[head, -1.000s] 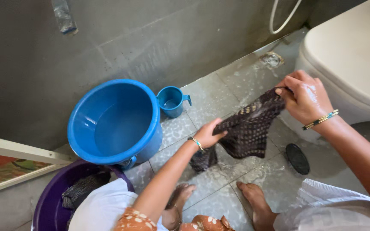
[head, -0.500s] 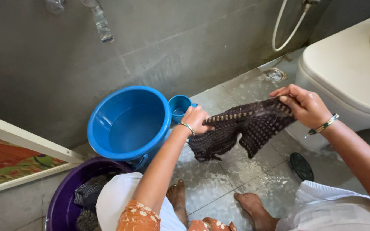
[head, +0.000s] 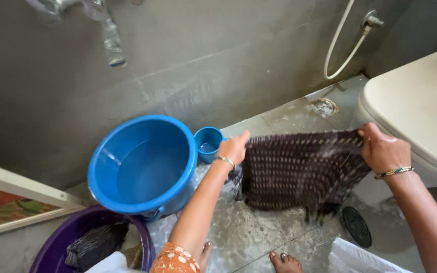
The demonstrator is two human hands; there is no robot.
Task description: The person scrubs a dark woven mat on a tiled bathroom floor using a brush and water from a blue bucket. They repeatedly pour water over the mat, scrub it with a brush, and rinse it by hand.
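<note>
Cloth point(head: 299, 172), a dark brown piece with pale dots, now hangs spread flat and wide between both hands, where half a second ago it drooped bunched and folded; the hands have drawn further apart. Fingers of the left hand point(head: 233, 147) are clenched on the cloth's upper left corner, thumb raised above the edge. Fingers of the right hand point(head: 383, 150) pinch the upper right corner, curled tight over the hem. The cloth's lower edge blurs just above the wet tiled floor point(head: 249, 237). Just beyond the left hand's knuckles stands a small blue mug point(head: 207, 144) holding water, touching the big blue bucket point(head: 142, 162) further out. Below that bucket, a purple tub point(head: 59, 247) holds dark laundry. Past the right hand's fingers sits a white toilet point(head: 421, 101); under that wrist lies a round black drain cover point(head: 356, 226). A white hose point(head: 342, 45) hangs on the grey wall
</note>
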